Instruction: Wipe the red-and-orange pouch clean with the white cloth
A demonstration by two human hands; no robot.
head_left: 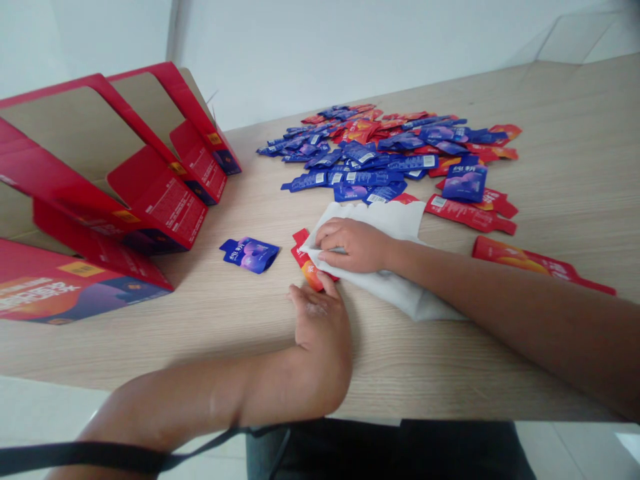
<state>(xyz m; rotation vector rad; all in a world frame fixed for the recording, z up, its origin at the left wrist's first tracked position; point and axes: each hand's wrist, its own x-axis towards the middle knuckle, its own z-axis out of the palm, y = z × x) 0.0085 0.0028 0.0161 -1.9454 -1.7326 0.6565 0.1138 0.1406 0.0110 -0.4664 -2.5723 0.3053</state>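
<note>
My right hand (pixel 353 245) is closed on a white cloth (pixel 395 217), its fingers curled over a folded edge. The cloth is spread on the table and partly covers a red pouch (pixel 306 261) with an orange picture. Just below that pouch is my left hand (pixel 323 313), bent at the wrist. Its visible fingers are apart, and one touches the pouch's lower end. To the left, a single blue pouch (pixel 250 254) lies flat.
A heap of blue and red pouches (pixel 360 157) spreads across the back of the wooden table (pixel 240 347). Several open red cartons (pixel 150 207) stand at the left. Another red pouch (pixel 540 261) lies partly behind my right forearm. A white wall (pixel 350 53) borders the far edge.
</note>
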